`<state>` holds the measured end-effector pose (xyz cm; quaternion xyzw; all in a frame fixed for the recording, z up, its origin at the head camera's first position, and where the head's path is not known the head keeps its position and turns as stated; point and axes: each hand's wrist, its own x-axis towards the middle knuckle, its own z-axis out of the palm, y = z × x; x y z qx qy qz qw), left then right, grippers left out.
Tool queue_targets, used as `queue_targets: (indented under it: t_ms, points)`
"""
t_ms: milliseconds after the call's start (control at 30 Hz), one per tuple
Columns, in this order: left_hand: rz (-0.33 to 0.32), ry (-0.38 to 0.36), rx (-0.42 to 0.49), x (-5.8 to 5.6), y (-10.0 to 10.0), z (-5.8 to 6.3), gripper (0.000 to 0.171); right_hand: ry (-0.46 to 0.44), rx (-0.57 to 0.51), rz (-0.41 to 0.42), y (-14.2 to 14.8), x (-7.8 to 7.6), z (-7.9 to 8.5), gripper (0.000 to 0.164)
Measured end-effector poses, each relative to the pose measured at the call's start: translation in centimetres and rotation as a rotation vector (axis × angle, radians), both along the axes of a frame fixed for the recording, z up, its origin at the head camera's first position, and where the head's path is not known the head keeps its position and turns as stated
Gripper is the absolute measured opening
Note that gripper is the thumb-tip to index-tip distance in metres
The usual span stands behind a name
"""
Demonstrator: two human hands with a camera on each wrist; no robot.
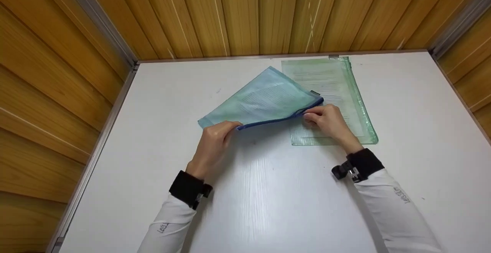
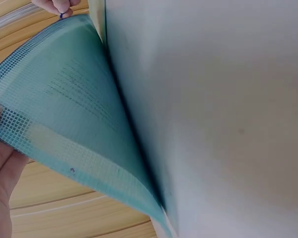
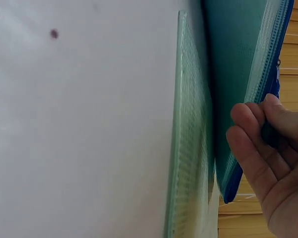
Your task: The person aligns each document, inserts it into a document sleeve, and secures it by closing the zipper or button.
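Note:
A blue mesh zipper pouch (image 1: 268,96) with a printed sheet showing through is held tilted, its dark blue zipper edge (image 1: 264,122) raised off the table toward me. My left hand (image 1: 216,138) pinches the left end of that edge; in the left wrist view the thumb lies on the mesh (image 2: 54,104) and the fingers are behind it. My right hand (image 1: 326,120) pinches the zipper edge near its right end, and in the right wrist view the fingers (image 3: 248,148) curl there. Whether they hold the zipper pull or the edge itself, I cannot tell.
A green mesh zipper pouch (image 1: 337,92) with a printed sheet inside lies flat at the right, partly under the blue one. The white table (image 1: 245,191) meets wood-panelled walls (image 1: 238,15) at the back and sides.

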<state>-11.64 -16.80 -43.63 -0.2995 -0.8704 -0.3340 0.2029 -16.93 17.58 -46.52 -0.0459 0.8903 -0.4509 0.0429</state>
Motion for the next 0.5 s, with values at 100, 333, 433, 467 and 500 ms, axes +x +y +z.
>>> queue_targets:
  t_ms: [100,333,433,467,500]
  points:
    - [0.007,-0.016,0.005,-0.1,-0.5,-0.3,0.018,0.004,0.024,-0.012,0.8,0.0,-0.1,0.018]
    - [0.045,-0.045,0.028,-0.2,-1.2,-0.5,0.019,-0.005,0.094,-0.053,2.5,0.0,-0.2,0.018]
    - [0.06,-0.051,0.028,-0.2,-1.4,-0.5,0.019,-0.007,0.099,-0.059,3.1,0.0,-0.2,0.018]
    - [0.065,-0.054,0.026,-0.2,-1.5,-0.5,0.02,-0.01,0.094,-0.061,3.3,0.1,-0.1,0.018]
    - [0.069,-0.057,0.025,-0.3,-1.5,-0.5,0.02,-0.014,0.091,-0.066,3.5,0.1,-0.1,0.018]
